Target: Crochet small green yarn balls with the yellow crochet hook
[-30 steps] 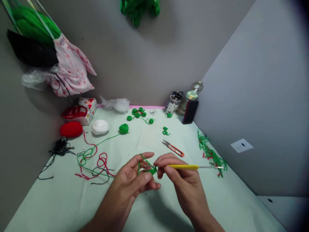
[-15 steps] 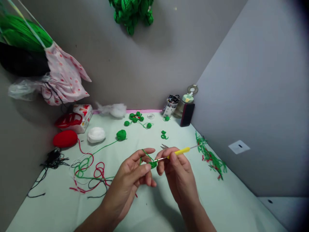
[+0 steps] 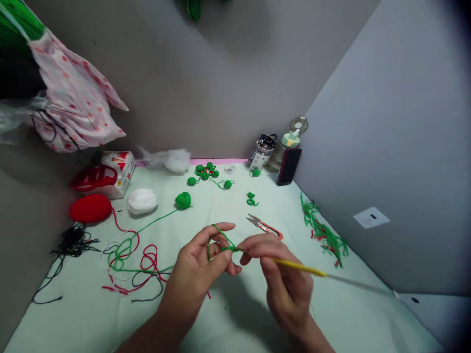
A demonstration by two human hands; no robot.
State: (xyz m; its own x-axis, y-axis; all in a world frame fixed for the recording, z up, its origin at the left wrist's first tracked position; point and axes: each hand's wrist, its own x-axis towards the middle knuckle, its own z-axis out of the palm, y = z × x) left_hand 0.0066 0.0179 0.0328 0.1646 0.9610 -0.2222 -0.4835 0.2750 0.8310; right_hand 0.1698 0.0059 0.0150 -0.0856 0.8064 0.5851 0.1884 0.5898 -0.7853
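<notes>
Between thumb and fingers, my left hand (image 3: pixel 200 262) pinches a small piece of green crochet (image 3: pixel 228 248), largely hidden by the thumb. Green yarn (image 3: pixel 225 234) loops over the raised index finger and runs to the hook's tip. My right hand (image 3: pixel 285 277) is closed around a crochet hook with a yellow grip (image 3: pixel 300 265); its tip meets the yarn beside my left thumb, and its thin metal back end points right. Just beyond my right hand lie thread snips (image 3: pixel 265 227) with orange handles. A green yarn ball (image 3: pixel 183 200) sits further back, its strand trailing left.
On the left are a red yarn ball (image 3: pixel 90 208), a white yarn ball (image 3: pixel 142 201), tangled black yarn (image 3: pixel 75 240) and a tissue pack (image 3: pixel 123 171). Small green crocheted pieces (image 3: pixel 206 170) lie at the back. A phone (image 3: pixel 289 166) leans near the right wall, with yarn scraps (image 3: pixel 324 230) nearby.
The hook has swung from pointing up-right to slanting down-right, and my right hand has turned with it. The yarn loop at the tip is drawn longer. The snips show more fully.
</notes>
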